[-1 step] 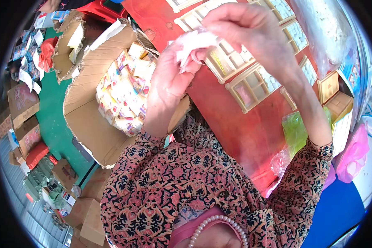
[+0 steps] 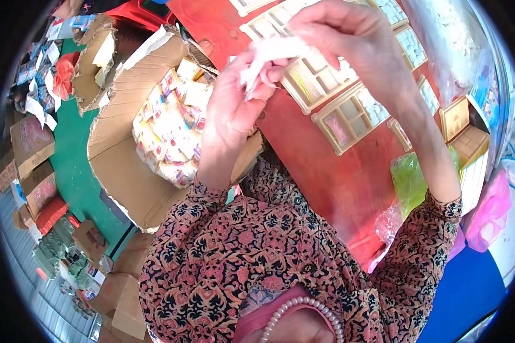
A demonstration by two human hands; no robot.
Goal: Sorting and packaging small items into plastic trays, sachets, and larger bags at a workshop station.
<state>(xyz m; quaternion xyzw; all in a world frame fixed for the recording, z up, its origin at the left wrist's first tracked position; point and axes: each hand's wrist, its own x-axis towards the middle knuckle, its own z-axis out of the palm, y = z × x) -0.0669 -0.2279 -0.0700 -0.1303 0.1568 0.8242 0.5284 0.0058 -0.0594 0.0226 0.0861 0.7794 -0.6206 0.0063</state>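
both hands stay raised as before, nothing visibly shifted: left hand (image 2: 234, 108) and right hand (image 2: 349, 40) pinch a white wrapper (image 2: 269, 54) between them, above the red table (image 2: 326, 177) and open carton (image 2: 126, 171).

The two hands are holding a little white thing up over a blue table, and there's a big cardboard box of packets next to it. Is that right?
Almost. The table is red, not blue, as the head view shows. The left hand and right hand do hold a small white piece above it, with the cardboard box of packets alongside.
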